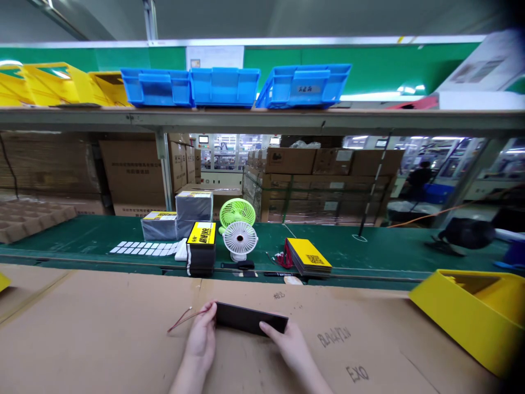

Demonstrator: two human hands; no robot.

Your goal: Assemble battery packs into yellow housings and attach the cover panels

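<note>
A flat black rectangular panel (pixel 246 319) is held between both my hands above the cardboard-covered bench. My left hand (pixel 200 342) grips its left end, fingers closed on the edge. Thin red wires (pixel 184 318) with a small pale connector stick out leftward from that hand; whether they join the panel is hidden. At the right end, my right hand (pixel 289 345) has its thumb on the panel's face, with the other fingers out of sight behind it. The panel tilts slightly, its right end lower in the view.
Beyond the cardboard (pixel 135 328) stand a stack of black-and-yellow cards (pixel 200 249), a white fan (pixel 240 239), a green fan (pixel 246 210) and yellow-topped cards (pixel 309 254) beside red wires. A yellow bin (pixel 471 312) sits at right. Blue bins (pixel 225 87) line the overhead shelf.
</note>
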